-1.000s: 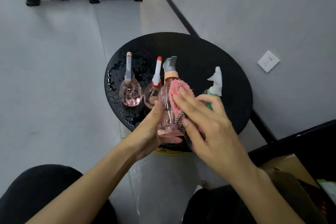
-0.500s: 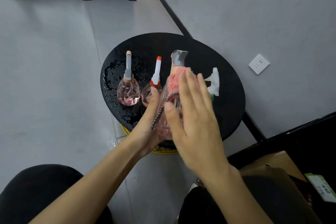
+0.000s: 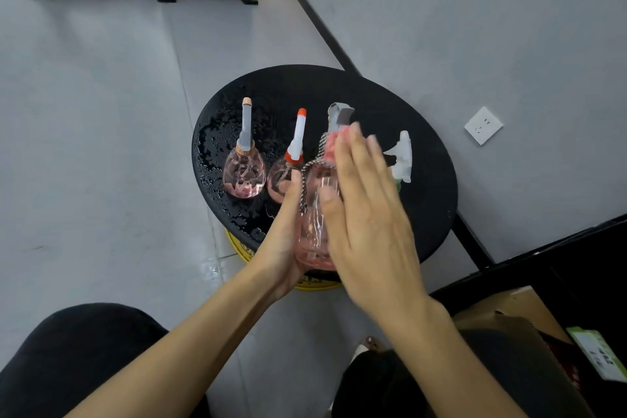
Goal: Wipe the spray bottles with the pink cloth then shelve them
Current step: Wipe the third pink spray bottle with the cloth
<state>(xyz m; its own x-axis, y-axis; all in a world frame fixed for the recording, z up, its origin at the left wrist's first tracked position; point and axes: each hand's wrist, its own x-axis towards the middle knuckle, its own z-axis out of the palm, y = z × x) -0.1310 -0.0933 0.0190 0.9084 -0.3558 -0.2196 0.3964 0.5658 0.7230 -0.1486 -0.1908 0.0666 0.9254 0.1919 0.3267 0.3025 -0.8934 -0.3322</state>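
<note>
Bottle (image 3: 314, 224) mid-wipe: left hand (image 3: 283, 244) grips it; flat right hand (image 3: 366, 224) presses cloth (image 3: 330, 146) against it; three others (image 3: 244, 173) stand on table (image 3: 390, 105), none shelved.

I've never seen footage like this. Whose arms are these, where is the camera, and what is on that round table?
No machine here: a person works with bare hands, and the one camera sits on their head, looking down, so both forearms reach in from below. The left hand grips a clear pink spray bottle. The right hand, fingers straight, presses a pink cloth against its neck to wipe it. On the wet round black table stand three more bottles: a pink one with a grey nozzle, a pink one with a red-tipped white nozzle, and a green one with a white trigger.
</note>
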